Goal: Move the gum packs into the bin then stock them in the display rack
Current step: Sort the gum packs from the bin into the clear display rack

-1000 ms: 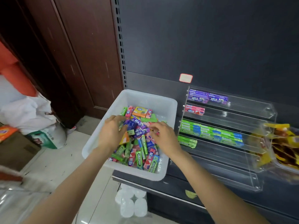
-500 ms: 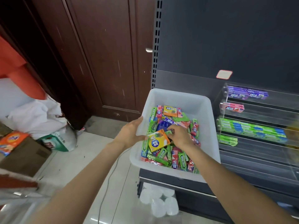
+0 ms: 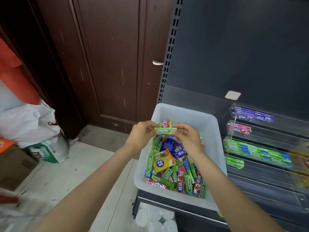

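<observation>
Above the far end of the white bin (image 3: pixel 215 131), the left hand (image 3: pixel 142 136) and right hand (image 3: pixel 187 138) pinch a green gum pack (image 3: pixel 164 130) by its ends (light, stiff, probably slick-wrapped).

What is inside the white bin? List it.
The white bin holds a loose heap of gum packs: green Doublemint sticks, an orange box, blue and red packs. Lower layers and the bin floor are covered.
</observation>
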`<state>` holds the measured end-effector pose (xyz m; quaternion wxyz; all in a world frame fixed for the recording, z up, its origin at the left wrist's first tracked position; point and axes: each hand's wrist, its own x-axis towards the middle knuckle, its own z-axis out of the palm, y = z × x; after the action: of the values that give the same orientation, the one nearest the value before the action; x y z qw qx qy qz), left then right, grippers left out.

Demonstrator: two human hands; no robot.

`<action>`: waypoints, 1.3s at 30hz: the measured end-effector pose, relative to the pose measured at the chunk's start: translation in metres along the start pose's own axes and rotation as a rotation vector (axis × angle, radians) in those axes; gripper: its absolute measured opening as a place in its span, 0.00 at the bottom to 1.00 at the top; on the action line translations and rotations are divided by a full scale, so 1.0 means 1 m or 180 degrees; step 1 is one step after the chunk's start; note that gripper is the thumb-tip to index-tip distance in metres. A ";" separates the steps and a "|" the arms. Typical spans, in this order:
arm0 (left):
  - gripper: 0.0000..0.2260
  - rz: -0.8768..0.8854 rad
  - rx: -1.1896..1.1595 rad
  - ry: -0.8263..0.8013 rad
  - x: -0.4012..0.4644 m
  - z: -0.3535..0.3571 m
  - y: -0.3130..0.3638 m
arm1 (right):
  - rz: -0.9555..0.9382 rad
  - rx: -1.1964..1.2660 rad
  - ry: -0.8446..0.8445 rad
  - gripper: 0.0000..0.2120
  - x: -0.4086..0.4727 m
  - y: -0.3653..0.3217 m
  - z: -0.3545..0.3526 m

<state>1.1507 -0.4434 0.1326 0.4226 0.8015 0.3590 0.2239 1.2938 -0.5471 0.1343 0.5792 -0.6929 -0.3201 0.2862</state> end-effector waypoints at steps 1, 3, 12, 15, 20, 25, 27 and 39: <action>0.05 -0.0056 -0.0155 0.0109 0.001 -0.003 -0.002 | -0.0004 -0.0042 -0.0033 0.06 0.003 0.002 0.003; 0.05 -0.0147 -0.0255 0.0352 0.002 -0.012 -0.008 | 0.0013 -0.0370 -0.0072 0.09 0.011 0.009 0.008; 0.04 -0.0571 -0.0295 0.0642 -0.002 -0.037 -0.037 | -0.0154 -0.2934 -0.0974 0.31 0.029 0.041 0.039; 0.04 -0.0590 -0.0344 0.0651 -0.002 -0.043 -0.040 | -0.0226 -0.3229 -0.0920 0.32 0.032 0.041 0.042; 0.04 -0.0605 -0.0376 0.0603 -0.004 -0.044 -0.039 | -0.0097 -0.3339 -0.1135 0.33 0.036 0.041 0.041; 0.04 -0.0568 -0.0428 0.0584 -0.006 -0.044 -0.036 | -0.0059 -0.3313 -0.1207 0.23 0.041 0.041 0.039; 0.05 -0.0555 -0.0522 0.0575 -0.007 -0.042 -0.034 | -0.0205 -0.3212 -0.1066 0.15 0.041 0.043 0.039; 0.04 -0.0210 -0.0765 0.0244 -0.009 0.010 0.013 | -0.0445 -0.2236 -0.0263 0.17 -0.006 0.011 -0.045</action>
<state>1.1568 -0.4600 0.1379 0.5087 0.7237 0.3717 0.2817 1.3260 -0.5811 0.1313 0.3105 -0.8140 -0.4687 0.1462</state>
